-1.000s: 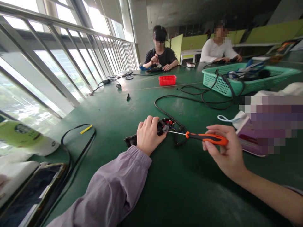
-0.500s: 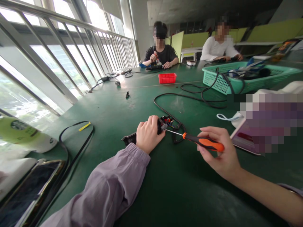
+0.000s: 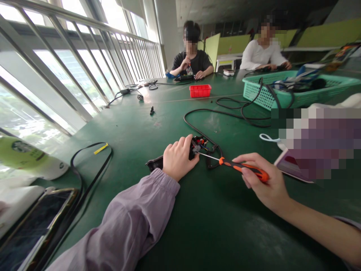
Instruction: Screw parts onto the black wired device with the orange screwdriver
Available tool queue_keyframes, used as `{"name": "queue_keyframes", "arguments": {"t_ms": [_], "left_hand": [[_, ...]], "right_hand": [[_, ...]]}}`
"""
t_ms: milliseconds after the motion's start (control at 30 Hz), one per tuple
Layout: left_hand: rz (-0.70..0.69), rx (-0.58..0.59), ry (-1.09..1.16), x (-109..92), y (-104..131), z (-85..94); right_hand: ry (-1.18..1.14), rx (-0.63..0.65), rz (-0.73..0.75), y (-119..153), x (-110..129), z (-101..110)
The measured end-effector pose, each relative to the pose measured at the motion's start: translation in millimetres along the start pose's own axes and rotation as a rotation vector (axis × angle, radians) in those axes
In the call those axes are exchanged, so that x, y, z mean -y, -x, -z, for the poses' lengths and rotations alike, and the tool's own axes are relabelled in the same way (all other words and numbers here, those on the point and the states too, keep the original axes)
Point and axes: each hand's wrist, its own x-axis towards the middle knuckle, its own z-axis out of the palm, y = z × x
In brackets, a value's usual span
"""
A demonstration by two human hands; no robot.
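Observation:
My left hand (image 3: 179,159) is wrapped over a black corded device (image 3: 155,163) and presses it on the green table. The device's right end lies open, with coloured wires (image 3: 203,142) and small parts showing; its middle is hidden under my fingers. My right hand (image 3: 266,182) grips an orange and black screwdriver (image 3: 242,168) by its handle. The screwdriver's thin shaft points left, its tip at the grey part beside my left thumb. Whether the tip sits in a screw is too small to tell. A black cable (image 3: 197,110) loops behind the device.
A red tray (image 3: 200,91) stands farther back, and a green basket (image 3: 267,94) of cables at right. A small black piece (image 3: 151,110) lies mid-table. At left are a phone (image 3: 36,226), a black strap (image 3: 81,180) and a green-and-white cup (image 3: 28,158). Two people sit opposite.
My right fingers have shifted on the screwdriver handle, and the handle has rolled, showing a different side. My left hand still holds the device in about the same place.

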Motion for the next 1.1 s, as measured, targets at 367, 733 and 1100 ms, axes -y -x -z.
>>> {"name": "queue_keyframes", "arguments": {"t_ms": [367,733,1100], "left_hand": [[0.003,0.005,-0.003,-1.5,0.4,0.8],[0.012,0.012,-0.012,-1.5,-0.1,2.9],[0.011,0.019,-0.022,-1.8,-0.4,3.2]], "right_hand": [[0.074,0.045,0.009,-1.1,2.2,-0.1],[0.049,0.025,0.018,-3.4,3.4,-2.5],[0.055,0.020,0.079,-3.6,5.2,-3.6]]}}
